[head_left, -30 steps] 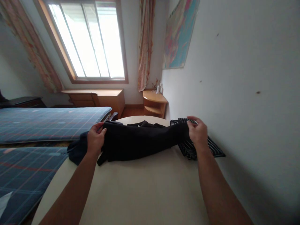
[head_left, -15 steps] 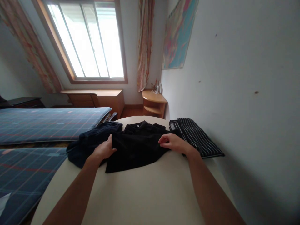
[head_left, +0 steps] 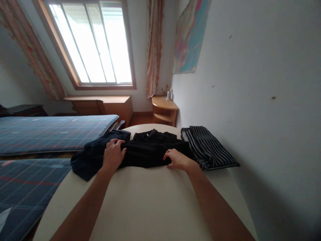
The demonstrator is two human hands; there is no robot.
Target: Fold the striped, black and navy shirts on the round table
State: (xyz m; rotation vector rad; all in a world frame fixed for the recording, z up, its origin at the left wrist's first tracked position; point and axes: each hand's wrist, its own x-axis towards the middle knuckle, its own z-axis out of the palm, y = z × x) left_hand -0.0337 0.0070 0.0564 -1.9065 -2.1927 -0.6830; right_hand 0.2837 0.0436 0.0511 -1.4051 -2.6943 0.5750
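Observation:
A folded black garment [head_left: 147,150] lies across the far part of a round cream table [head_left: 150,204]. My left hand [head_left: 113,154] presses on its left end, fingers curled over the cloth's edge. My right hand [head_left: 176,158] rests on its near right edge, fingers bent and gripping the fabric. A dark navy garment [head_left: 87,157] lies bunched to the left, partly hanging off the table. A black piece with thin white stripes [head_left: 208,150] lies folded to the right, close to the wall.
A white wall [head_left: 250,83] runs along the table's right side. Two beds with blue plaid covers [head_left: 50,130] stand on the left. Beyond the table are a wooden corner shelf [head_left: 164,108], a low wooden desk [head_left: 100,103] and a bright window.
The black garment was stretched out between both hands; it has been folded smaller and laid down. Both hands have moved inward and down onto it. The striped piece is uncovered.

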